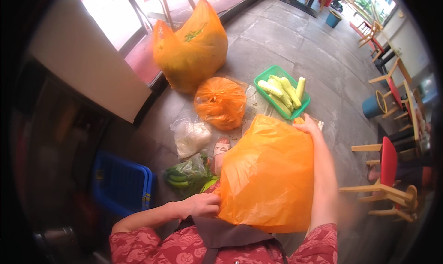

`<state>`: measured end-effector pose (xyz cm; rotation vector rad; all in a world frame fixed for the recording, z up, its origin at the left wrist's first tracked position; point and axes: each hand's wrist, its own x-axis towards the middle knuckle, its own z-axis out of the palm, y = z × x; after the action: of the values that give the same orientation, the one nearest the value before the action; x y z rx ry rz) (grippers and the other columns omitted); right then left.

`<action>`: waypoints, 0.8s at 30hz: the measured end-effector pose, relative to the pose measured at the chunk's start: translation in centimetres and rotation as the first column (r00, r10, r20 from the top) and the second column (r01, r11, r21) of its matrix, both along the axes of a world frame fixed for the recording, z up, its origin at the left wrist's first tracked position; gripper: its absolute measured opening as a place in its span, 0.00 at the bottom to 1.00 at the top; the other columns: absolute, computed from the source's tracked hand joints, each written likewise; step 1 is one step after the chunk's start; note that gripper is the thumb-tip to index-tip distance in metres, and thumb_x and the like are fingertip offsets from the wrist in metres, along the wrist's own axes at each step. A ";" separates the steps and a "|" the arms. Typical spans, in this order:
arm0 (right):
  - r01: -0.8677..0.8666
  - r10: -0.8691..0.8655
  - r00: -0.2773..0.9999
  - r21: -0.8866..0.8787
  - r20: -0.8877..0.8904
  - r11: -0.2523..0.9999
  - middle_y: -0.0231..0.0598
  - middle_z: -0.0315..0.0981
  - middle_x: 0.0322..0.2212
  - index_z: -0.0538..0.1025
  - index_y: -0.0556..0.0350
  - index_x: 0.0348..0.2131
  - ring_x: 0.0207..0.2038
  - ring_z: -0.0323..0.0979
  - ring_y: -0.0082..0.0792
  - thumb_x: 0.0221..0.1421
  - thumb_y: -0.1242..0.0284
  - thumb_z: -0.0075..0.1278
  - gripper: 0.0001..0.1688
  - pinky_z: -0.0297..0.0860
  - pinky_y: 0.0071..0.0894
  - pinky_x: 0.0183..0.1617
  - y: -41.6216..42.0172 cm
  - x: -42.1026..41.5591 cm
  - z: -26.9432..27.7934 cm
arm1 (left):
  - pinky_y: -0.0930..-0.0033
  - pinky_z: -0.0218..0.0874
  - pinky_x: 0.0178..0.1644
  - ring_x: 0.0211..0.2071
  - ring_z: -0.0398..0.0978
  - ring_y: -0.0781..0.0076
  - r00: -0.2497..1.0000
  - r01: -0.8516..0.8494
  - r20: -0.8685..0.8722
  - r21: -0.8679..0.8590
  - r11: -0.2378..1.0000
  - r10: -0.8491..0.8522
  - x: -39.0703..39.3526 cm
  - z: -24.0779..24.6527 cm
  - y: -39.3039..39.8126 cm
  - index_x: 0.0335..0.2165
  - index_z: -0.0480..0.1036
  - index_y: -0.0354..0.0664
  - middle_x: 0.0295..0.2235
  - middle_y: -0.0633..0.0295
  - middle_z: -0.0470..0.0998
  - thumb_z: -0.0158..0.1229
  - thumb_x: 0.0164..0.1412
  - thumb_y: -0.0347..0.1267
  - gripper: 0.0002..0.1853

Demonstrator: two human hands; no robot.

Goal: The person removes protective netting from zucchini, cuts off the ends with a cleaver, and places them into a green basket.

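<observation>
An orange plastic bag (270, 177) is stretched out flat in front of my body, looking slack and largely without contents. My left hand (202, 204) grips its near left edge. At the far right corner, my right hand (307, 124) is closed around a bunched part of the bag. Just beyond that hand, a green plastic basket (260, 86) holds several peeled, pale green long vegetables (289, 90). A knotted orange bag (221, 104), full and round, sits on the floor past the stretched bag. Behind it stands a larger orange bag (193, 56) with leafy greens showing at its mouth.
Near my foot lie a clear bag with whitish contents (192, 135) and a clear bag of green vegetables (183, 175). Stacked blue crates (121, 184) stand at the left. Red-backed wooden chairs (388, 163) and a blue bin (372, 107) line the right; a person's foot (373, 174) shows there.
</observation>
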<state>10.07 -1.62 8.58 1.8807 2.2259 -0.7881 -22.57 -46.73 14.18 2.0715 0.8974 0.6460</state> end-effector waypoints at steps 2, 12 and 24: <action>0.173 -0.190 0.979 -0.183 -0.079 0.968 0.54 0.74 0.46 0.62 0.59 0.59 0.40 0.76 0.35 0.50 0.63 0.56 0.41 0.71 0.31 0.39 4.3 4.2 -1.5 | 0.69 0.62 0.38 0.37 0.70 0.64 0.987 -0.066 0.117 -0.339 0.938 0.112 -1.6 -0.4 -0.1 0.28 0.69 0.43 0.37 0.58 0.68 0.62 0.54 0.29 0.08; 0.139 -0.206 -0.367 -0.272 -0.907 0.952 0.43 0.75 0.45 0.64 0.41 0.60 0.21 0.58 0.18 0.63 0.80 0.40 0.28 0.57 0.17 0.27 -3.4 10.0 15.6 | 0.66 0.57 0.58 0.55 0.65 0.72 0.711 -0.432 0.380 -0.429 0.793 0.593 -8.5 -4.1 17.2 0.58 0.63 0.42 0.56 0.62 0.67 0.59 0.59 0.32 0.29; 0.299 -0.055 -0.359 -0.171 -0.932 0.939 0.27 0.65 0.22 0.74 0.57 0.40 0.19 0.56 0.16 0.67 0.68 0.43 0.12 0.59 0.14 0.28 -10.5 20.5 29.2 | 0.70 0.65 0.37 0.30 0.71 0.74 0.872 -0.125 0.485 0.083 0.989 0.069 -0.4 9.2 28.2 0.35 0.74 0.39 0.27 0.66 0.73 0.63 0.46 0.20 0.14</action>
<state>30.57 -12.15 37.77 1.5489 2.2996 -3.6128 -23.00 -18.51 23.40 1.8366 0.6854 1.2287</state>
